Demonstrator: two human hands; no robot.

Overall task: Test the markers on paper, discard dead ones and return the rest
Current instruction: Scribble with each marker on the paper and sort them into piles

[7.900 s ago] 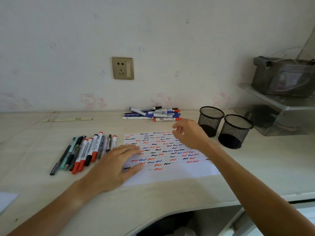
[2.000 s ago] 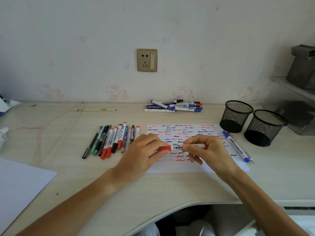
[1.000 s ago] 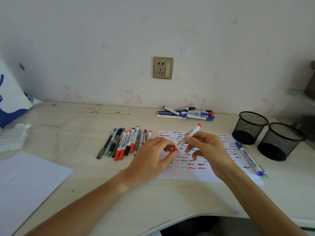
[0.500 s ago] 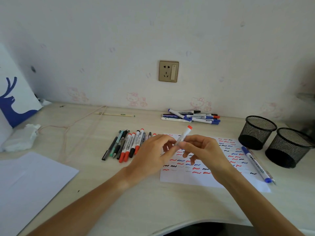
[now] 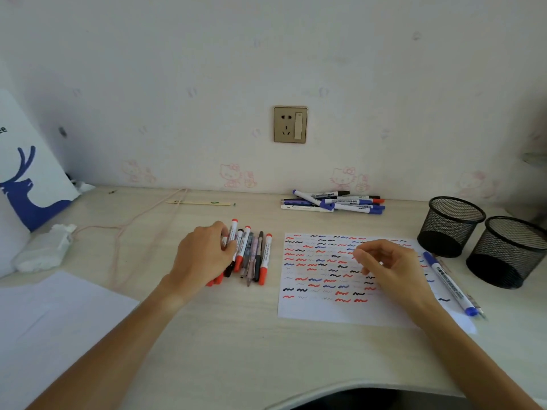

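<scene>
L hand [image 5: 204,253] curled on marker row [image 5: 251,255], fingers pinching a red-cap marker; row's long axes run near-to-far on worktop [image 5: 236,335]. Test paper [image 5: 325,276] just right of row. R hand [image 5: 384,264] loosely curled over paper, empty as far as visible.

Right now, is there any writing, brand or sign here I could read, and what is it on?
"ee": the end of a cut-off word on the white bag with the blue deer, far left.
Print on the blue marker beside the paper: too small to read.
Labels on the markers by the wall and the markers under the left hand: too blurred.
Paper: only squiggles, no words.
</scene>
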